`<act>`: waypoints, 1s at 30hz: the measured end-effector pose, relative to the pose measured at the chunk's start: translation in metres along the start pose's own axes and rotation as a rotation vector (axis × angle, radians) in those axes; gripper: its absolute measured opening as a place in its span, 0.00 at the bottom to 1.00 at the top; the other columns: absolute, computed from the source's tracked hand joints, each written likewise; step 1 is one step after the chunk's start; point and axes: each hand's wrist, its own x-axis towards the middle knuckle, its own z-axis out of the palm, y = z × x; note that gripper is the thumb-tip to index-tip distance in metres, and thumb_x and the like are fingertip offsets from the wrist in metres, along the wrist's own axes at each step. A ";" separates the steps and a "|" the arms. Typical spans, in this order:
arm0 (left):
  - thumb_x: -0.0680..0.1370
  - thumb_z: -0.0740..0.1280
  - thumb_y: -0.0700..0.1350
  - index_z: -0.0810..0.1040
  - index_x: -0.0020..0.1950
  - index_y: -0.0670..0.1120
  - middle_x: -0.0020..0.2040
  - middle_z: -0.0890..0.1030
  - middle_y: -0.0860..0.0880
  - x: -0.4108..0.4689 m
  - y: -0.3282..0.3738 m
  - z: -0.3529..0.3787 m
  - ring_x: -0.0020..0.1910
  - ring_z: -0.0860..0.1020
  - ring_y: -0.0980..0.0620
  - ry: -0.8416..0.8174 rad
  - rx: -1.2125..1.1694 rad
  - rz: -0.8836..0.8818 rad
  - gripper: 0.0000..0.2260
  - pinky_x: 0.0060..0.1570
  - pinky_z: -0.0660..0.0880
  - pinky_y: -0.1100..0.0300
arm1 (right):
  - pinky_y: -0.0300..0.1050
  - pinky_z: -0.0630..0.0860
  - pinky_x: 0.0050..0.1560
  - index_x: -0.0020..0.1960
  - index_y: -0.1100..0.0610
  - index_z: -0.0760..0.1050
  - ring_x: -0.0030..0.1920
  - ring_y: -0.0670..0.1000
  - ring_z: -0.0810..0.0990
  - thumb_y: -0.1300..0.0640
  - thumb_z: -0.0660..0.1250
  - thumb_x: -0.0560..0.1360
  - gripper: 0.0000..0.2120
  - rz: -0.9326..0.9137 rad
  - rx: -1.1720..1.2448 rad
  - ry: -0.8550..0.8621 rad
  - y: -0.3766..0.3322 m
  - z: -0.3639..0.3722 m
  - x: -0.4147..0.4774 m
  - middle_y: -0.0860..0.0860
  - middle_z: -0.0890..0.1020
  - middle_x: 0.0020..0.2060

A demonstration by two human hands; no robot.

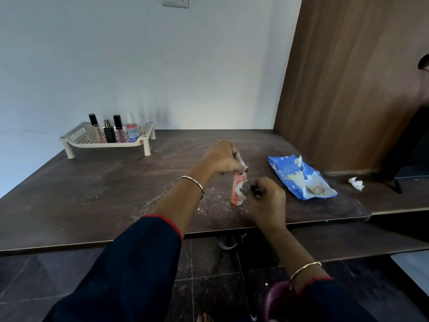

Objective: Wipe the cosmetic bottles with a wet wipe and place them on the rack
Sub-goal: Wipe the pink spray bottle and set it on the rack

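We saw the left grip (220, 159), fingers curled, closed round the top of a slim translucent pink plastic bottle (236, 196), which it held upright near the front of the dark brown wooden tabletop (92, 194); we could not tell whether the base touched the surface. The right grip (267, 201) pinched a crumpled greyish-white wet wipe (241, 188) and pressed it against the bottle's side, about halfway up. White specks lay scattered around the bottle. To the right lay a blue soft pack of wipes (301, 180) with a sheet poking out, and farther right a small crumpled white tissue (356, 183). At the far left stood a cream perforated plastic rack (76, 135) on short legs, carrying a black-capped beige tube (95, 127), a squat black perfume bottle (109, 134), a black-capped pink gloss tube (119, 129) and a blue-labelled pink spray bottle (132, 132), all upright.
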 end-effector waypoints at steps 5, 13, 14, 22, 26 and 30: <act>0.67 0.75 0.43 0.82 0.35 0.47 0.33 0.82 0.53 0.000 0.000 0.000 0.34 0.78 0.50 -0.006 -0.001 0.008 0.04 0.31 0.72 0.60 | 0.50 0.79 0.43 0.36 0.56 0.80 0.39 0.46 0.82 0.65 0.73 0.66 0.06 0.112 -0.059 -0.097 0.004 -0.004 -0.008 0.46 0.84 0.36; 0.67 0.75 0.42 0.80 0.31 0.49 0.38 0.85 0.45 -0.002 -0.002 0.002 0.43 0.84 0.43 0.004 -0.032 0.018 0.07 0.46 0.81 0.48 | 0.47 0.78 0.38 0.39 0.58 0.79 0.37 0.46 0.79 0.62 0.74 0.69 0.04 -0.013 0.052 0.038 -0.012 -0.004 0.014 0.48 0.82 0.37; 0.67 0.75 0.42 0.80 0.31 0.49 0.38 0.85 0.46 -0.002 -0.002 0.002 0.44 0.84 0.42 0.005 -0.036 0.020 0.07 0.47 0.81 0.47 | 0.45 0.78 0.40 0.40 0.58 0.79 0.38 0.45 0.80 0.62 0.74 0.69 0.04 0.018 0.077 0.027 -0.010 -0.003 0.013 0.48 0.82 0.38; 0.66 0.75 0.40 0.81 0.33 0.48 0.34 0.83 0.54 -0.003 -0.003 0.003 0.43 0.83 0.42 0.024 -0.024 0.045 0.05 0.46 0.81 0.46 | 0.51 0.80 0.42 0.38 0.52 0.80 0.34 0.48 0.80 0.63 0.72 0.72 0.07 0.451 0.412 -0.072 0.001 -0.002 0.024 0.49 0.82 0.32; 0.66 0.75 0.40 0.80 0.32 0.50 0.37 0.85 0.51 -0.003 -0.007 0.005 0.43 0.84 0.42 0.049 -0.050 0.040 0.07 0.46 0.81 0.46 | 0.43 0.77 0.41 0.37 0.52 0.80 0.35 0.45 0.80 0.61 0.73 0.69 0.06 0.445 0.267 -0.159 0.004 -0.008 0.012 0.46 0.83 0.33; 0.66 0.75 0.41 0.80 0.33 0.50 0.36 0.83 0.52 0.000 -0.011 0.005 0.39 0.82 0.49 0.031 -0.066 0.055 0.06 0.48 0.81 0.47 | 0.37 0.74 0.40 0.35 0.48 0.81 0.35 0.39 0.80 0.56 0.74 0.67 0.05 0.355 -0.095 -0.303 0.003 -0.011 -0.003 0.38 0.82 0.32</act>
